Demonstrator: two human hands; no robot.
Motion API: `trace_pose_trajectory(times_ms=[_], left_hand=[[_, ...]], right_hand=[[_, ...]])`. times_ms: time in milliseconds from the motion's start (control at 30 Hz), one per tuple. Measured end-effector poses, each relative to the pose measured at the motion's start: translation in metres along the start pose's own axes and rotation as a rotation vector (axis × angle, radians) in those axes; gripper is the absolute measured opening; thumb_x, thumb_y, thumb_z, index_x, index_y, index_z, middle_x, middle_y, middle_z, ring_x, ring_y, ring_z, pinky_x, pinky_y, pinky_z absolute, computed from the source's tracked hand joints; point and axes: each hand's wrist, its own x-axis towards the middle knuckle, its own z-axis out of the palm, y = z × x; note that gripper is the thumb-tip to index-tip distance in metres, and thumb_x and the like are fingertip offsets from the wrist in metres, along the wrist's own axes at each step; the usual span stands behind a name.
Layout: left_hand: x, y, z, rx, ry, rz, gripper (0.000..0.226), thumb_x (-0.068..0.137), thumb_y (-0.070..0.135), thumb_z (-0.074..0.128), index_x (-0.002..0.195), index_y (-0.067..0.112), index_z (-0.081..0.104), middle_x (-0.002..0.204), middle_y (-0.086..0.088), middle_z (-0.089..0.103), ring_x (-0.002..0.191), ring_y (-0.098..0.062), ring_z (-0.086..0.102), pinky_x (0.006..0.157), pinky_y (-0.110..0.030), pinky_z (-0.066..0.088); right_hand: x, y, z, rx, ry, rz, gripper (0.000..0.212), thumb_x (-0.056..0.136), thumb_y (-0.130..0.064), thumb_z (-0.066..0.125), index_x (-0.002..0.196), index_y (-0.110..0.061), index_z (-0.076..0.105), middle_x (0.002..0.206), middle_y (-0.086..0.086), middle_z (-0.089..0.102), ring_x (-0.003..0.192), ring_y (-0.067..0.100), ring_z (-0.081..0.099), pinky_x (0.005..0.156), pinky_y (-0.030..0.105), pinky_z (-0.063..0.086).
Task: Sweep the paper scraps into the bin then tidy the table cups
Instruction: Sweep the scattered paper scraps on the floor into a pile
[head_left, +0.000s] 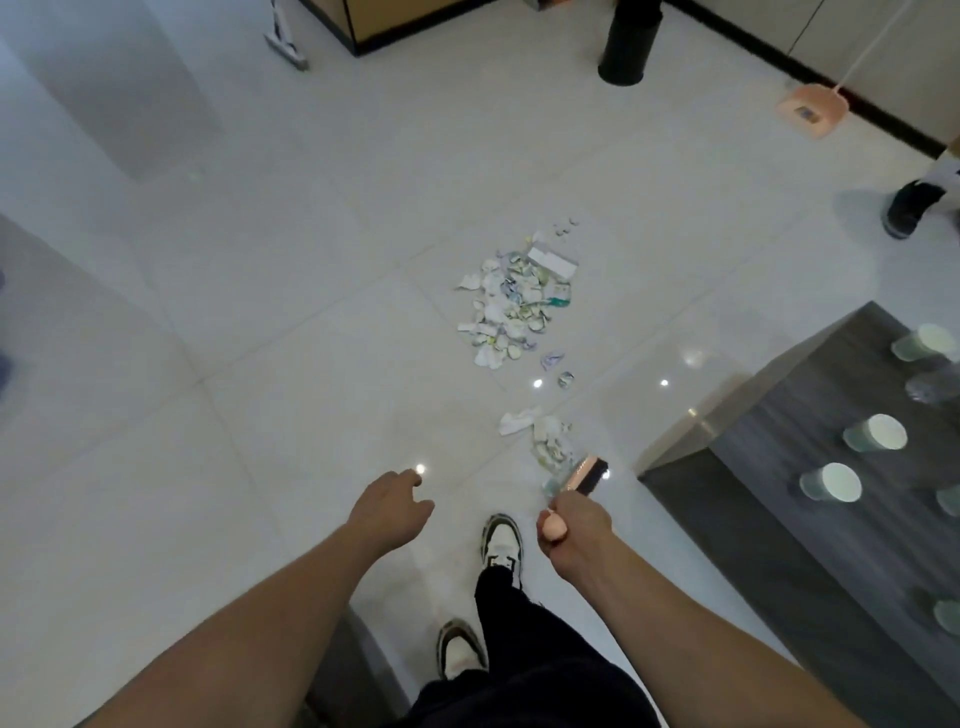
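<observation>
While the right hand holds the pink top of the broom handle tight, the broom head sits on the floor at the near end of a small bunch of scraps. The big pile of paper scraps is the main spot. The small bunch lies nearer the person than the pile. The pink dustpan and the black bin are far past the pile. The table with its cups stands to the right of the pile. The left hand is loose and holds nothing. To do this step well, I think the broom should push the small bunch up to the pile with short, soft strokes, so no bits fly off.
</observation>
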Motion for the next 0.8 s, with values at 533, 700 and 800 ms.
trace_pose_trajectory(times_ms=[533, 700, 800], left_hand=[[0.12, 0.136, -0.094, 0.145, -0.02, 0.136, 0.051, 0.091, 0.04, 0.054, 0.136, 0.017, 0.047, 0.131, -0.008, 0.05, 0.122, -0.023, 0.047, 0.096, -0.03, 0.038], [0.158, 0.166, -0.121, 0.168, -0.036, 0.189, 0.051, 0.092, 0.04, 0.054, 0.137, 0.017, 0.046, 0.132, -0.008, 0.05, 0.122, -0.023, 0.047, 0.096, -0.028, 0.037], [0.189, 0.173, -0.138, 0.169, -0.054, 0.196, 0.052, 0.091, 0.04, 0.054, 0.137, 0.017, 0.046, 0.132, -0.008, 0.05, 0.122, -0.023, 0.047, 0.094, -0.027, 0.036]], right_hand=[[0.036, -0.17, 0.048, 0.293, -0.137, 0.017, 0.011, 0.094, 0.001, 0.05, 0.088, -0.008, 0.045, 0.07, 0.007, 0.044, 0.041, 0.012, 0.045, 0.03, 0.016, 0.037], [0.044, -0.196, 0.077, 0.164, -0.006, -0.053, 0.015, 0.09, 0.007, 0.048, 0.08, -0.003, 0.052, 0.064, 0.01, 0.045, 0.038, 0.016, 0.042, 0.034, 0.017, 0.036], [0.059, -0.212, 0.093, 0.108, 0.011, -0.029, 0.015, 0.09, 0.007, 0.05, 0.08, -0.003, 0.054, 0.066, 0.01, 0.047, 0.037, 0.016, 0.044, 0.035, 0.017, 0.039]])
